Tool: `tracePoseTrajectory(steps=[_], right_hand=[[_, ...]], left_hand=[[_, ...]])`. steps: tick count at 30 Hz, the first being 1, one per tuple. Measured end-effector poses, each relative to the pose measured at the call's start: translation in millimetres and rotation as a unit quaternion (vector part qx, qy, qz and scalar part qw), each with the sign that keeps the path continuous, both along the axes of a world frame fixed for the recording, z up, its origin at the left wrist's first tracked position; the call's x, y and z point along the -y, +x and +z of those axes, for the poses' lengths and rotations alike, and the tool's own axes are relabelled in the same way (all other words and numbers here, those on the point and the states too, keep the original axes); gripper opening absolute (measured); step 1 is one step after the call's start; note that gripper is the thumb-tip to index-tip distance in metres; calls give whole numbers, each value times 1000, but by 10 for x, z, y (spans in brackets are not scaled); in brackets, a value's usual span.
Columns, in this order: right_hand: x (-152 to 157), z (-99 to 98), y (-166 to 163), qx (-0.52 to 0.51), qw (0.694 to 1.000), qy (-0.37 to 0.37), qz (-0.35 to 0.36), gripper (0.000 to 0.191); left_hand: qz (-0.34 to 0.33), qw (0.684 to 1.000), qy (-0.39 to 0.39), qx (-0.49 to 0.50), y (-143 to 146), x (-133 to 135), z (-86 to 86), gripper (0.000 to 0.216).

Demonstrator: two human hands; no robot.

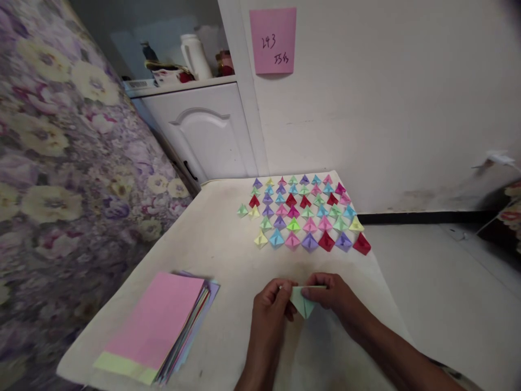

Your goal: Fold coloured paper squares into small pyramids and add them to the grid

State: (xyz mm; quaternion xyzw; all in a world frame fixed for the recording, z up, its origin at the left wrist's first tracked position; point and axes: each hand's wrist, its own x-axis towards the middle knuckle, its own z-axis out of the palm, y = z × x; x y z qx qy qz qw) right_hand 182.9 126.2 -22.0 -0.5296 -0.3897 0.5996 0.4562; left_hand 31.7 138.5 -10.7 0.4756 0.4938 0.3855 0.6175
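Note:
Over the near part of the table, a pale green folded paper [302, 302] is held between both hands, its point facing down toward me. My left hand [273, 298] pinches its left corner between thumb and fingers. On the other side, my right hand [329, 291] grips the top right edge, the thumb lying across the front. A crease runs down the middle of the paper. Beyond the hands lie rows of small folded paper pieces [310, 242] in purple, red, pink, blue, yellow and green.
A stack of coloured paper sheets [157, 320], pink on top, lies on the table [195, 233] at the left. A floral curtain [61, 163] hangs beside it. Behind are a white cabinet [207, 136] and a wall with a pink note [273, 41]. A white jug [197, 57] stands on the shelf.

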Motion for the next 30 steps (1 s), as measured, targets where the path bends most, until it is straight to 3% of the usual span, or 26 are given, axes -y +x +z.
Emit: tracePoseTrajectory(steps=[6,9,16,23,30], right_hand=[[4,17,-10,29,1000,-1,9,14],[3,41,-16,35,999,4,6,14],[-1,58,3,40,999,14,-14,23],[6,38,6,38,999,4,-14,27],[10,-4,20,1,1000,20,-5,28]], left_hand=[[12,999,11,-52,-4,-16,-17,29],[15,1000,-13,-20,20,-8,-56,29],[-60,997,-45,1,47,20,-114,25],[-9,999,-37,-9,60,31,-53,26],[-16,999,-33,36,78,7,-52,29]])
